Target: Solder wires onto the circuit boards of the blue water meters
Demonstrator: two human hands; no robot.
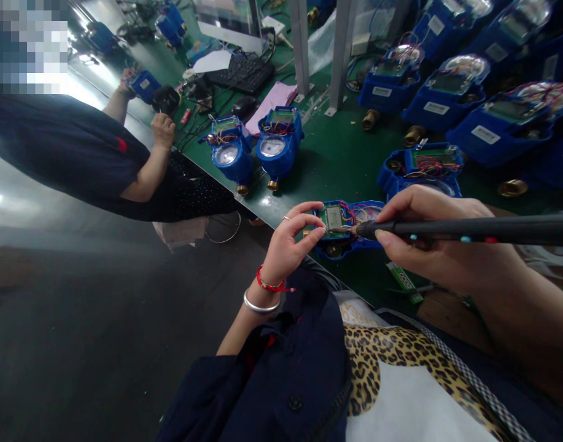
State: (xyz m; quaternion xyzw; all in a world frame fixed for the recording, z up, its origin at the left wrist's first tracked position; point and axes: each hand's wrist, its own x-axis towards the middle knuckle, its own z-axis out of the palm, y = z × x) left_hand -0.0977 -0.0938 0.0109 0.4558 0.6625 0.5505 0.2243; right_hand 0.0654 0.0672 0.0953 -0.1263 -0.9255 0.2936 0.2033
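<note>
A blue water meter (350,250) lies on the green bench right in front of me, its circuit board with a small display (335,217) and coloured wires exposed. My left hand (293,240) is at the board's left edge, thumb and index finger pinched together; whatever is between them is too small to make out. Gripped in my right hand (428,227) is a black pen-shaped soldering iron (447,229) with blue and red marks along its side. Its metal tip points left over the lower edge of the board, close to my left fingertips.
Another open blue meter (422,166) lies just beyond, with two more (274,153) to the left. Several blue meters (444,98) stand at the right. A metal post (339,58), keyboard (239,75) and pink paper (272,107) are behind. Left, a co-worker (73,147) handles a meter.
</note>
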